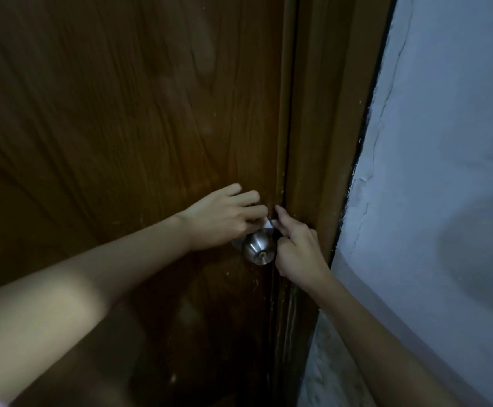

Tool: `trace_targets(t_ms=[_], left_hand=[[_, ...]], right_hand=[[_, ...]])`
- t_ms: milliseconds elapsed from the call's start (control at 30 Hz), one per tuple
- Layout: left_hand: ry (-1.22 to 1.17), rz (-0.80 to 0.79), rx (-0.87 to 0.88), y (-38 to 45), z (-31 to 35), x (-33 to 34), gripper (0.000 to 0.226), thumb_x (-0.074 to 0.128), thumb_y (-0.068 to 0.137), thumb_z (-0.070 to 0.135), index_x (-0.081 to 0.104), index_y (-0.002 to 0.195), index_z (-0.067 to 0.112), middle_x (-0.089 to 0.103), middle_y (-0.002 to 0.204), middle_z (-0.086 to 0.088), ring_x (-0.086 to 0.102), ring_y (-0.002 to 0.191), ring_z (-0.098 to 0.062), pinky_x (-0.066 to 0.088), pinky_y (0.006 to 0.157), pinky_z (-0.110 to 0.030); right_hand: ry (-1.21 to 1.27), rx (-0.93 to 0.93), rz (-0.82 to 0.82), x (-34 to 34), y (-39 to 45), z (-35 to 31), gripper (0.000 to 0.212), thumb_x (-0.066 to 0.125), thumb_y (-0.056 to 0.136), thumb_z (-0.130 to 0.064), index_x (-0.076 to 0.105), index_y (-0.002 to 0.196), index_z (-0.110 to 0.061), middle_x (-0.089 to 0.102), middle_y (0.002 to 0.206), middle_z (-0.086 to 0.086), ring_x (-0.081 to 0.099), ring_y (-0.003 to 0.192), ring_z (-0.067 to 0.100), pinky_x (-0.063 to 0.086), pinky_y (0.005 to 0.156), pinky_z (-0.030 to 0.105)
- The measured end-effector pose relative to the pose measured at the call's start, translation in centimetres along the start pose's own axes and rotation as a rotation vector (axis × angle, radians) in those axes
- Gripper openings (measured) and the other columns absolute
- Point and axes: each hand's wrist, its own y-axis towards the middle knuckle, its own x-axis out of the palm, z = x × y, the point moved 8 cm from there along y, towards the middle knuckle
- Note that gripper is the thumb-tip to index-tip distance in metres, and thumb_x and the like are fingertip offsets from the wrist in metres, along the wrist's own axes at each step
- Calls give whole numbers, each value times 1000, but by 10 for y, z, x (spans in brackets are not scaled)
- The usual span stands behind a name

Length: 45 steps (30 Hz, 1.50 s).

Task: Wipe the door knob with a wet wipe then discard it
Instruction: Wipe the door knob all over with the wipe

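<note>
Both hands are meeting just above the steel door knob, which is sitting near the right edge of the brown wooden door, close to the door frame. The left hand is curling its fingers around a small white wet wipe at the top of the knob. The right hand, fingers bent with the forefinger stretched out, is pinching the wipe's other end.

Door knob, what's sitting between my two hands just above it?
In the head view, a small white wet wipe sits between left hand and right hand, above the door knob.
</note>
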Motion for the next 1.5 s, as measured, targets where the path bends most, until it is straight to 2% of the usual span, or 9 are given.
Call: trace_targets(t_ms=[100, 233, 367, 500, 667, 800, 1033, 1367, 1500], left_hand=[[-43, -66, 83, 18, 2, 3, 31, 73, 65, 35, 70, 95, 32, 63, 100, 10, 35, 96, -19, 32, 76, -30], [-88, -313, 83, 24, 0, 17, 43, 57, 84, 34, 49, 126, 31, 43, 129, 9, 23, 116, -23, 32, 97, -42], [-29, -39, -61, 10, -4, 0, 42, 73, 62, 30, 67, 103, 36, 63, 99, 13, 34, 97, -18, 33, 84, -42], [-9, 34, -234, -16, -4, -1, 40, 74, 60, 25, 70, 99, 31, 67, 92, 10, 37, 95, -18, 24, 78, -37], [55, 178, -304, -42, 4, -4, 38, 45, 76, 21, 64, 109, 26, 45, 103, 6, 39, 95, -17, 24, 78, -38], [72, 196, -326, -33, 7, -3, 43, 57, 70, 23, 58, 113, 23, 40, 102, 4, 38, 95, -18, 25, 79, -37], [35, 143, -163, -37, -1, -7, 34, 58, 68, 24, 71, 100, 27, 69, 87, 8, 39, 94, -18, 26, 78, -39], [97, 210, -281, -47, 11, 4, 45, 30, 87, 15, 72, 98, 27, 70, 85, 12, 39, 96, -15, 24, 78, -35], [97, 208, -379, -47, 11, 7, 39, 37, 81, 19, 66, 106, 26, 67, 84, 12, 39, 94, -15, 23, 77, -35]], right_hand=[[20, -8, -4, 0, 2, 2, 67, 34, 82, -3, 22, 142, -30, 44, 140, 13, 56, 105, 38, 40, 73, 29], [32, -29, -18, -1, 1, 2, 67, 34, 84, 1, 22, 143, -28, 49, 134, 14, 48, 89, 19, 38, 65, 22], [87, -32, -36, 0, 0, 0, 67, 36, 85, 3, 20, 144, -25, 45, 141, 5, 45, 78, 9, 35, 72, 27], [86, -32, -44, 1, 2, 1, 68, 37, 83, 0, 19, 143, -26, 49, 139, 1, 40, 73, 2, 32, 72, 27], [69, -56, -31, 1, 0, -2, 64, 37, 82, -4, 27, 141, -26, 51, 137, -1, 50, 87, 20, 34, 72, 34], [72, -90, -19, -2, 0, -4, 57, 36, 83, 0, 37, 135, -25, 55, 129, 2, 48, 90, 18, 37, 67, 27], [81, -72, 0, -3, 1, -7, 51, 35, 84, 11, 45, 129, -11, 52, 134, 9, 42, 64, -4, 34, 58, 6], [32, -89, 28, -4, 3, -8, 46, 37, 82, 11, 53, 118, -11, 61, 121, 3, 49, 48, -16, 37, 47, -1], [26, -92, 28, -5, 2, -7, 46, 37, 83, 10, 52, 120, -11, 61, 124, 6, 47, 48, -20, 36, 49, -2]])
